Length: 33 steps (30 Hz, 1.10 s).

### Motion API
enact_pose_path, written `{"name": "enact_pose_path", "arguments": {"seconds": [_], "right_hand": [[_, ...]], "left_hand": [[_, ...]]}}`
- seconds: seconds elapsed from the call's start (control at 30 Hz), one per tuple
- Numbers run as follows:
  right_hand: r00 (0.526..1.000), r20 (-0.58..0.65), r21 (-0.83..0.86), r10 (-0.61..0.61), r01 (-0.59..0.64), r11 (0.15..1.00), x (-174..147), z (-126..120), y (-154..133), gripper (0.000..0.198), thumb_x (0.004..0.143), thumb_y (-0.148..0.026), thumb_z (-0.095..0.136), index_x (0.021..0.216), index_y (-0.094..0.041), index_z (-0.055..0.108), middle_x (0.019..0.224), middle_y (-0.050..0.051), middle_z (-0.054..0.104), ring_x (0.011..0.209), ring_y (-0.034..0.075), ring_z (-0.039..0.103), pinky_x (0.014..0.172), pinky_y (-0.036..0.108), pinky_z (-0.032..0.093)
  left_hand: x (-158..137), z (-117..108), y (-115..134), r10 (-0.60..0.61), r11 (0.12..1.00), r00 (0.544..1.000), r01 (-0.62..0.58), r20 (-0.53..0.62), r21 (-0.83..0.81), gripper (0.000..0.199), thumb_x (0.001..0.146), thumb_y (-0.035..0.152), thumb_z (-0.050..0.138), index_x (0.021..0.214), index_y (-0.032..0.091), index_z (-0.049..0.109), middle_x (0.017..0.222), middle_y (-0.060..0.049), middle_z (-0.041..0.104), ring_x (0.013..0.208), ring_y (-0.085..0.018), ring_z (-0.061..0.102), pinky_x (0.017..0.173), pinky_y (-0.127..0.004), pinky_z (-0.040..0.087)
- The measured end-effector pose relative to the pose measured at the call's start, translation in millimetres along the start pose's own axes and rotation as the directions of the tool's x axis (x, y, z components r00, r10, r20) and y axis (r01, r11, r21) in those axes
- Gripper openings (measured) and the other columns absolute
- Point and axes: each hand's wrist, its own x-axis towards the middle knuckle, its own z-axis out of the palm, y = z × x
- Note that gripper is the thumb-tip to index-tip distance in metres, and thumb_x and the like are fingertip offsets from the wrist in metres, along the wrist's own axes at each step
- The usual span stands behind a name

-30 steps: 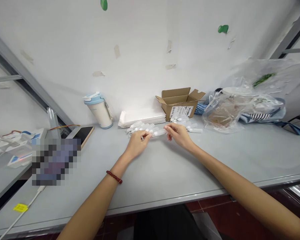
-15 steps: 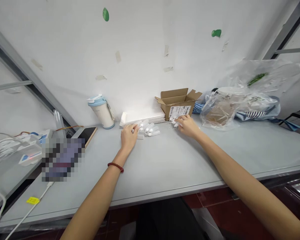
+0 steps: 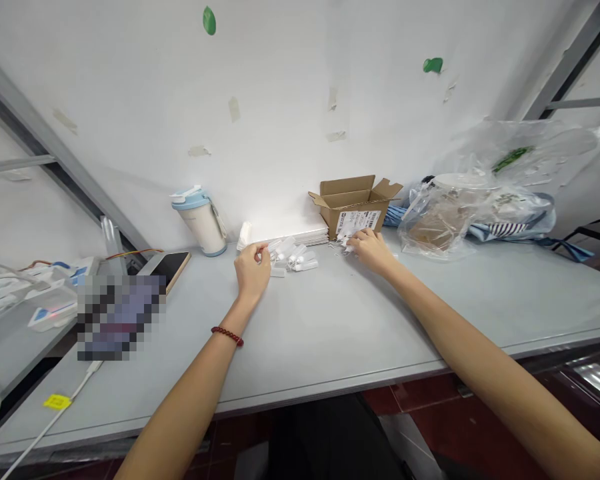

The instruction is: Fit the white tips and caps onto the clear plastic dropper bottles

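Several small clear-and-white plastic tubes (image 3: 306, 265) lie in a loose pile on the grey table. At the pile's left edge is my left hand (image 3: 253, 270), its thumb and fingers pinched together; what they hold, if anything, is too small to make out. My right hand (image 3: 373, 249) reaches down over a cluster of small white pieces (image 3: 347, 241) in front of the cardboard box, fingers bent and closed among them. Which piece its fingertips grip is hidden. Behind the tubes rests a stack of flat white sheets or packs (image 3: 300, 233) against the wall.
An open cardboard box (image 3: 354, 203) stands at the back. A blue-lidded tumbler (image 3: 200, 220) is left of the stack. A phone (image 3: 177, 270), white cables and a power strip (image 3: 55, 312) lie at left. A clear plastic bag (image 3: 437, 220) and blue cloth (image 3: 545, 223) sit at right.
The view has shifted slightly. My left hand stays pinched by the tubes, and my right hand remains at the white pieces with its fingers a little lower.
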Motion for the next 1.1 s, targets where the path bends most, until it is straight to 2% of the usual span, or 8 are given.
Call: {"name": "enact_pose_path", "arguments": {"seconds": [0.13,0.27,0.47,0.6,0.73,0.87,1.0,1.1], "right_hand": [[0.997,-0.076,0.013,-0.033,0.034,0.999,1.7,5.7,0.8,0.037,0.077,-0.001,0.044,0.104,-0.015,0.065,0.108,0.015,0.062,0.105,0.029,0.045,0.079,0.038,0.033],[0.989,-0.149,0.165,-0.022,0.047,0.985,0.6,1.8,-5.4,0.032,0.082,-0.007,0.043,0.107,-0.012,0.063,0.107,0.017,0.062,0.103,0.029,0.048,0.080,0.037,0.036],[0.978,-0.189,0.575,-0.087,0.182,0.797,-10.2,-23.7,-41.0,0.027,0.089,-0.017,0.039,0.107,-0.013,0.058,0.097,0.013,0.065,0.086,0.022,0.059,0.074,0.030,0.043],[0.982,-0.167,0.695,-0.093,0.184,0.695,-17.2,-33.4,-59.8,0.028,0.091,-0.021,0.033,0.103,-0.014,0.057,0.078,0.007,0.064,0.067,0.017,0.057,0.064,0.028,0.042],[0.983,-0.169,0.740,-0.069,0.173,0.650,-19.9,-36.9,-63.9,0.025,0.091,-0.023,0.032,0.097,-0.016,0.056,0.072,0.004,0.061,0.060,0.015,0.053,0.060,0.026,0.039],[0.987,-0.157,0.770,-0.043,0.150,0.620,-21.5,-42.7,-65.7,0.023,0.091,-0.027,0.035,0.088,-0.018,0.056,0.071,0.003,0.061,0.060,0.014,0.052,0.058,0.025,0.037],[0.987,-0.153,0.785,-0.041,0.147,0.602,-22.7,-45.8,-70.1,0.025,0.090,-0.032,0.038,0.077,-0.019,0.054,0.069,0.002,0.060,0.060,0.014,0.051,0.058,0.025,0.036],[0.989,-0.143,0.792,-0.043,0.141,0.594,-23.3,-44.8,-72.6,0.028,0.091,-0.034,0.037,0.073,-0.019,0.053,0.066,0.002,0.057,0.060,0.014,0.049,0.058,0.025,0.036]], "left_hand": [[-5.4,1.3,6.5,0.039,0.999,0.998,-0.038,0.041,-0.011,0.019,0.078,0.020,0.049,0.084,0.015,0.067,0.078,-0.004,0.066,0.068,-0.016,0.054,0.072,-0.029,0.044],[-16.2,5.0,17.5,0.139,0.990,0.981,-0.141,0.138,0.006,0.018,0.081,0.018,0.048,0.087,0.016,0.065,0.081,-0.005,0.066,0.072,-0.017,0.054,0.074,-0.030,0.044],[-30.0,8.8,31.6,0.233,0.972,0.919,-0.229,0.318,-0.050,0.035,0.083,0.021,0.051,0.118,0.014,0.055,0.094,-0.007,0.064,0.084,-0.019,0.055,0.081,-0.032,0.043],[-28.6,8.4,30.6,0.175,0.984,0.895,-0.144,0.409,-0.106,0.038,0.085,0.025,0.050,0.121,0.014,0.054,0.097,-0.007,0.064,0.075,-0.016,0.056,0.074,-0.031,0.045],[-24.5,7.1,29.7,0.097,0.986,0.890,-0.024,0.445,-0.166,0.024,0.083,0.025,0.050,0.097,0.015,0.066,0.091,-0.007,0.068,0.079,-0.018,0.059,0.072,-0.029,0.045],[-22.8,6.9,32.1,0.011,0.953,0.874,0.138,0.487,-0.270,0.019,0.079,0.029,0.054,0.078,0.016,0.067,0.081,-0.005,0.069,0.076,-0.018,0.060,0.070,-0.029,0.045],[-22.4,5.5,35.6,-0.113,0.859,0.791,0.382,0.601,-0.342,0.025,0.075,0.037,0.059,0.078,0.014,0.067,0.075,-0.005,0.065,0.065,-0.014,0.055,0.051,-0.023,0.041],[-22.1,3.9,37.1,-0.150,0.758,0.727,0.520,0.670,-0.394,0.027,0.071,0.039,0.065,0.078,0.013,0.068,0.079,-0.007,0.064,0.064,-0.012,0.053,0.047,-0.020,0.039]]}}
